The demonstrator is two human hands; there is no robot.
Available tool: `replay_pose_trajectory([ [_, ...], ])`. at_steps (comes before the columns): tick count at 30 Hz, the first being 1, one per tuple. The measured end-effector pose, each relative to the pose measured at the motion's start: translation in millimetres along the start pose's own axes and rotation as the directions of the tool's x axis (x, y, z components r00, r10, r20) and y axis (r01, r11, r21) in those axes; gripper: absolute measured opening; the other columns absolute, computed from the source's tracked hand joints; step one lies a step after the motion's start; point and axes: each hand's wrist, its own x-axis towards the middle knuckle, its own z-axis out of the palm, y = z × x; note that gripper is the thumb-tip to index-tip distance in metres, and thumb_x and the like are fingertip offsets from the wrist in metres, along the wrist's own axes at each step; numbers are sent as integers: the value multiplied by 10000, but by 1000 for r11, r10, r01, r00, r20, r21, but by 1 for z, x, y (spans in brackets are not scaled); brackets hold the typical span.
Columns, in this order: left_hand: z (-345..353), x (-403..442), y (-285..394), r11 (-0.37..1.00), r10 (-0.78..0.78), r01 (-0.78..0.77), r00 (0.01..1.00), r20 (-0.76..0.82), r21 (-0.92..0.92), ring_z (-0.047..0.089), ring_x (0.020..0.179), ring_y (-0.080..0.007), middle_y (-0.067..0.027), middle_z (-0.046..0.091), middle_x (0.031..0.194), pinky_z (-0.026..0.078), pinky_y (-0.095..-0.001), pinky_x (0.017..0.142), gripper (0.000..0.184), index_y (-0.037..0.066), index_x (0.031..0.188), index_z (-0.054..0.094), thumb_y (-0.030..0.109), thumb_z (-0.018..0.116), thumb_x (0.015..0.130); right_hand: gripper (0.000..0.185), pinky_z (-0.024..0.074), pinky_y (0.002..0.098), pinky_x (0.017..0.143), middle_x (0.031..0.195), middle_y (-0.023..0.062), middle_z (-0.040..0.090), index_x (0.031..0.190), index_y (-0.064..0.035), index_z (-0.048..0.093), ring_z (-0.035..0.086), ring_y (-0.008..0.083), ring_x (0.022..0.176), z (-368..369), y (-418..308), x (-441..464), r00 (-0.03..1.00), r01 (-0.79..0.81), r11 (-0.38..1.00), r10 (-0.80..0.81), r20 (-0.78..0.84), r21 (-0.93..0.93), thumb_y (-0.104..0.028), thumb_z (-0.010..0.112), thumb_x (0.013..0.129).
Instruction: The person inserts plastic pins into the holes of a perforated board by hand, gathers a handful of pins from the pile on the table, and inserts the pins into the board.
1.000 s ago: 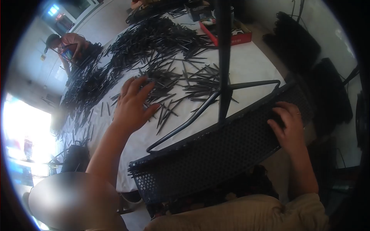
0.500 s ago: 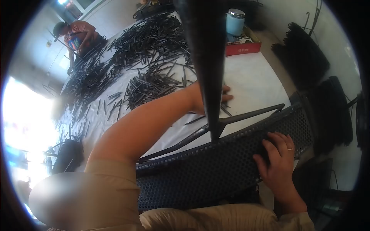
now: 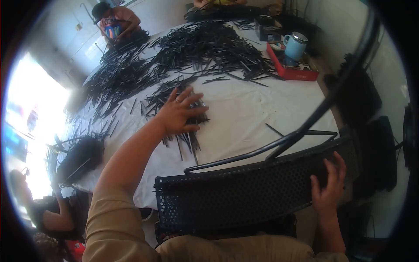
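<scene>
My left hand (image 3: 181, 111) is spread, palm down, over a small heap of thin black strips (image 3: 168, 92). Some of the strips stick out below its fingers. Across my lap lies a black perforated metal panel (image 3: 244, 192) with a bar frame along its far edge. A long black rod (image 3: 336, 91) rises from that frame toward the upper right. On the panel's right end rests my right hand (image 3: 328, 187), its thumb and fingers apart.
Larger piles of black strips (image 3: 209, 43) cover the far part of the white-covered table (image 3: 244, 105). A red tray (image 3: 301, 75) holds a light blue mug (image 3: 295, 46). Dark bundles (image 3: 369, 153) stand at the right wall. Co-workers (image 3: 118, 24) sit around the table.
My left hand has moved left onto the small heap. The rod, upright across the middle before, now leans to the right. The view has shifted; my right hand stays on the panel.
</scene>
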Motion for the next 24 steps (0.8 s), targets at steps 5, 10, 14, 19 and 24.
replay_pose_trajectory([
  [5,41,-20,-105,628,-778,674,520,-353,-389,368,1362,-427,-254,442,1434,263,-474,1152,788,53,1406,492,625,564,869,355,411,458,1035,1314,200,526,1132,22,604,499,373,1240,0,16,-4,986,51,993,-33,165,-105,-70,682,797],
  [10,97,-11,-176,-40,-976,835,85,201,-549,372,1385,-432,-309,420,1453,300,-421,1140,1080,-79,1458,343,777,498,817,310,402,448,1023,1267,196,555,1101,22,613,522,360,1190,0,12,-1,980,26,990,3,200,-140,-102,660,820],
  [14,95,24,-157,105,-859,843,344,378,-528,345,1417,-391,-286,370,1500,273,-432,1164,1043,162,1509,381,777,641,708,299,407,437,1007,1249,196,565,1098,21,611,531,349,1160,-1,9,0,974,37,988,-2,228,-150,-94,649,825],
  [19,93,49,-141,460,-693,775,619,370,-434,430,1350,-391,-235,461,1443,327,-458,1130,803,231,1385,564,661,696,719,294,407,424,1004,1241,194,572,1096,22,609,531,348,1160,1,8,0,974,26,988,9,225,-149,-68,645,819],
  [24,78,24,-87,570,-637,692,713,295,-442,494,1285,-381,-189,508,1403,357,-426,1108,621,249,1346,601,540,667,801,290,410,417,1001,1249,183,574,1098,16,610,534,337,1164,2,14,-2,979,50,989,-22,202,-138,-48,644,817],
])
